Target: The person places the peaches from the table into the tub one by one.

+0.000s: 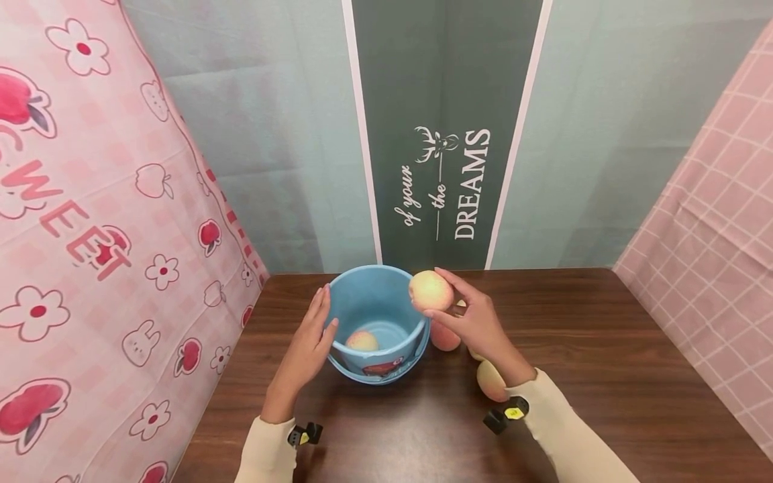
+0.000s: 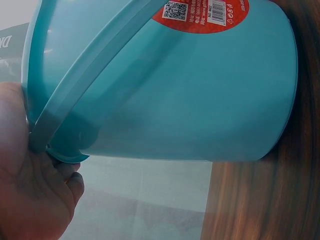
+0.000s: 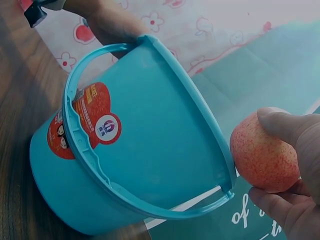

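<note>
A light blue bucket (image 1: 377,272) stands on the table, its handle (image 3: 145,210) hanging down on the near side. One peach (image 1: 362,341) lies inside, at the bottom. My left hand (image 1: 304,349) rests against the bucket's left rim, fingers mostly straight in the head view; the left wrist view shows this hand (image 2: 35,195) beside the handle's joint. My right hand (image 1: 480,322) pinches a yellow-pink peach (image 1: 431,290) between thumb and fingers at the bucket's right rim. In the right wrist view the held peach (image 3: 262,152) looks redder and sits close beside the rim.
Right of the bucket, a reddish peach (image 1: 445,337) and a yellowish peach (image 1: 491,381) lie on the brown wooden table (image 1: 580,349), with others partly hidden by the right hand. A pink patterned cloth (image 1: 121,201) hangs at left, a grey-green one (image 1: 290,134) behind.
</note>
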Demonstrator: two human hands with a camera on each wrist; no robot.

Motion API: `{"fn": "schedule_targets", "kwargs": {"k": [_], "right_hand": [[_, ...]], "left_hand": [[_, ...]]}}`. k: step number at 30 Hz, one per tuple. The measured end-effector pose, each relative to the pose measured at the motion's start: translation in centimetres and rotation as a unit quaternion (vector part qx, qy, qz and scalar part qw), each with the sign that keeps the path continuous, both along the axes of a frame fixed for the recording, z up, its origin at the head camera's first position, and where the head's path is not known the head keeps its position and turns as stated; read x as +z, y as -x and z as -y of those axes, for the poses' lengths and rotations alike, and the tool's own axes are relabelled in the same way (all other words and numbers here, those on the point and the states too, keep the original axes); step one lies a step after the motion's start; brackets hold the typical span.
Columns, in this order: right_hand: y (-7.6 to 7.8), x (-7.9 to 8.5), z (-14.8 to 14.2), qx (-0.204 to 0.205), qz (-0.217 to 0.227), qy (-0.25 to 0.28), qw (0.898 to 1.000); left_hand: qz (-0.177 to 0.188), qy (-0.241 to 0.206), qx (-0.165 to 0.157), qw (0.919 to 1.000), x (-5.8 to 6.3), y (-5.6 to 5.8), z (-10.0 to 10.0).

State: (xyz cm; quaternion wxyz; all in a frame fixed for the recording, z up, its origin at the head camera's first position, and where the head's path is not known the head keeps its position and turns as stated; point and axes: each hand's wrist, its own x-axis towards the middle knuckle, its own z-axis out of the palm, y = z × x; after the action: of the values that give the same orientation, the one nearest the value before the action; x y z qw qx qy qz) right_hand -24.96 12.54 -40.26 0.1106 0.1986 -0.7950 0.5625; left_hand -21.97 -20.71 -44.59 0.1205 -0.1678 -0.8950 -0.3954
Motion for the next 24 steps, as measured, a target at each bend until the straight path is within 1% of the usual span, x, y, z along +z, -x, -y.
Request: {"fn": "schedule_targets", "kwargs": {"k": [5, 6, 10, 12, 18, 24], "right_hand": [[-0.1, 0.3, 0.6, 0.005, -0.004, -0.002, 1.000], [0.2, -0.1, 0.6, 0.004, -0.008, -0.007, 1.000], [0.2, -0.1, 1.0, -0.007, -0.021, -0.030, 0.999], [0.1, 0.0, 1.2, -0.007, -0.018, -0.038, 0.999], [0.2, 0.3, 1.8, 0.028, -0.006, -0.022, 0.999], [0.4, 0.3, 2.3, 0.045, -0.009, -0.027, 0.999]], "left_hand": [[0.001, 0.002, 0.000, 1.0000, 0.0, 0.1, 0.0], [0.001, 0.003, 0.000, 1.0000, 0.0, 0.1, 0.0], [0.002, 0.004, 0.000, 1.0000, 0.1, 0.1, 0.0], [0.002, 0.005, 0.000, 1.0000, 0.1, 0.1, 0.0], [0.004, 0.012, 0.004, 0.9999, 0.0, 0.1, 0.1], [0.008, 0.014, 0.005, 0.9998, 0.0, 0.2, 0.1]]}}
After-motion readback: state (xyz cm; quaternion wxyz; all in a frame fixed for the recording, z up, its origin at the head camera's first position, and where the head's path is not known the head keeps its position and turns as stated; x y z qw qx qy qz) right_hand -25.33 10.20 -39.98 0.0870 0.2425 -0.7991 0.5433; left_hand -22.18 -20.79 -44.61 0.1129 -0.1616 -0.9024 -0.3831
